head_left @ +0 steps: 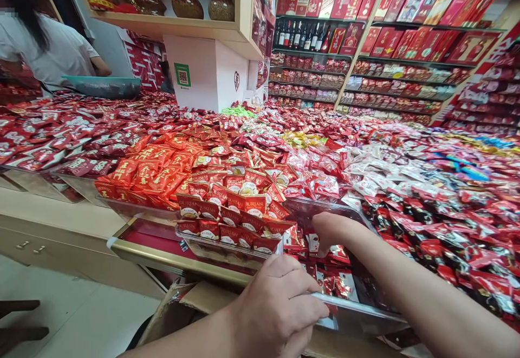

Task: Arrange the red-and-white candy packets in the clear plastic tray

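Note:
My left hand is closed over the front rim of a clear plastic bin, its fingers curled across the edge. Down inside this bin reaches my right hand, bent at the wrist with its fingers pointing down; most of them are hidden. Small red-and-white candy packets lie low in the bin, and some touch or sit close to the right fingers. Just left stands another clear bin with red durian candy packets stacked in rows above its rim.
Orange-red packets heap up at left, and red-and-black packets at right. An open cardboard box is below the gold-edged counter. A person in a white shirt stands far left near a teal basket. Stocked shelves line the back.

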Demonstrator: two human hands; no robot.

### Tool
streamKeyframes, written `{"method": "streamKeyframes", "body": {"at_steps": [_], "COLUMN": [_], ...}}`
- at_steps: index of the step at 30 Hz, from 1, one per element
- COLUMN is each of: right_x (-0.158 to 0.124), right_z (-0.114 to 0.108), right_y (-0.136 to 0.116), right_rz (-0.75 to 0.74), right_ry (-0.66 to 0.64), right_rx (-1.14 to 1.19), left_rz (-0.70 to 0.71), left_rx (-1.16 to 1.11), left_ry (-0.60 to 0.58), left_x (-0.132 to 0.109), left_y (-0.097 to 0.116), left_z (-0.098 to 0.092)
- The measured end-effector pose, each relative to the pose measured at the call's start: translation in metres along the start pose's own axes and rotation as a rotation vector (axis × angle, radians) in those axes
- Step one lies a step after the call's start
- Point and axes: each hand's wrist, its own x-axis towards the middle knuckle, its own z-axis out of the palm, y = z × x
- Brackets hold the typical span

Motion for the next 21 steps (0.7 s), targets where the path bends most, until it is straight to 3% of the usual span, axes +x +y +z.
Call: {"method": "streamKeyframes", "body": {"at_steps": [6,21], "right_x": [0.001,0.009], "right_z": [-0.002,0.009], "right_y": [-0.011,-0.015], "right_rz": [-0.040,-0.088], "right_ry": [0.106,0.114], "right_rx": [0.051,0.130], "left_rz": [0.009,0.022], "left_rx": [0.008,0.017], "left_ry": [0.017,0.056], "left_x": [0.001,-0.001], "left_y": [0.000,-0.002], "left_z": [0.000,0.006]}}
